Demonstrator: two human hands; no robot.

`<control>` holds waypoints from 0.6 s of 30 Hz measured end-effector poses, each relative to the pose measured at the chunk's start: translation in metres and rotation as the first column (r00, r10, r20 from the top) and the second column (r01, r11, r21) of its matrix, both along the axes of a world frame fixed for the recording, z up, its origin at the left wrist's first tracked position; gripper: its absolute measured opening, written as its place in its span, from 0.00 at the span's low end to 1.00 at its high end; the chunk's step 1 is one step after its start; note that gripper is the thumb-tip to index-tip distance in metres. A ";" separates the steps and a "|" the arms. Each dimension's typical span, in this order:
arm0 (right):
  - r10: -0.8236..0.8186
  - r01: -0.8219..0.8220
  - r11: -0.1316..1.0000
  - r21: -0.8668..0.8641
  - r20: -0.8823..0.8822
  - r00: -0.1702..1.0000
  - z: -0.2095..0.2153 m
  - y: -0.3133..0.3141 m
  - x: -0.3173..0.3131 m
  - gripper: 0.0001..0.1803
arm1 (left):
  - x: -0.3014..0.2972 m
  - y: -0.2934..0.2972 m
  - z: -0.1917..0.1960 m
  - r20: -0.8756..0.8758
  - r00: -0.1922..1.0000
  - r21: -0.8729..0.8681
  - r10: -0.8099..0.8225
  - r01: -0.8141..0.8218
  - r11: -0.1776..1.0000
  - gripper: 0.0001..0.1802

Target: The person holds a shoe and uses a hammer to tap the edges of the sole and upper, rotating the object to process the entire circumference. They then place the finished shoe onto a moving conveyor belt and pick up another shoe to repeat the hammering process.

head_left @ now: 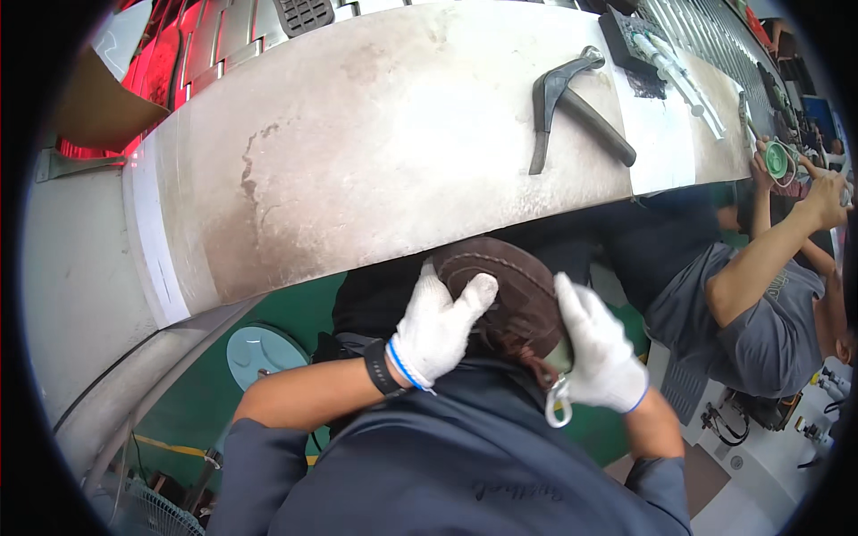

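Observation:
A dark brown leather shoe (514,295) with stitching round its toe and brown laces is held against my lap, just below the table's front edge. My left hand (438,322), in a white knit glove, grips its left side, thumb laid across the top. Along the shoe's right side lies my right hand (597,353), also white-gloved, with fingers pressed to it. A pale green piece (560,355) shows at the shoe's lower end. Beside the right palm hangs a white loop (558,404). The shoe's underside is hidden.
A stained, pale table (375,134) stretches ahead, with black pincers (572,107) at its right. Beyond them are a dark block (630,40) and white syringe-like tubes (679,76). A co-worker (751,304) sits at right. A round light-blue stool (264,357) stands lower left.

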State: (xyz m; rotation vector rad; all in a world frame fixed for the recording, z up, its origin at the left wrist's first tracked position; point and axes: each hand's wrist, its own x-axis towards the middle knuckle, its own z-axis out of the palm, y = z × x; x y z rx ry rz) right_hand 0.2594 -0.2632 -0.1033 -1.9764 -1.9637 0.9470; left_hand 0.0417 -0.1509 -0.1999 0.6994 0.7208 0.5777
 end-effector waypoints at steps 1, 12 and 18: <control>0.058 -0.058 0.998 -0.007 -0.024 0.998 0.003 0.013 0.019 0.60 | 0.011 -0.009 0.000 -0.041 0.996 -0.004 0.073 -0.073 0.997 0.24; 0.129 -0.115 0.886 0.449 -0.002 0.992 -0.060 -0.015 0.036 0.56 | -0.005 -0.009 0.030 -0.092 0.996 0.283 -0.023 0.048 0.958 0.30; 0.087 0.011 0.765 0.644 -0.120 0.989 -0.075 -0.027 0.006 0.58 | -0.029 -0.005 0.061 -0.185 0.982 0.577 -0.020 0.126 0.807 0.50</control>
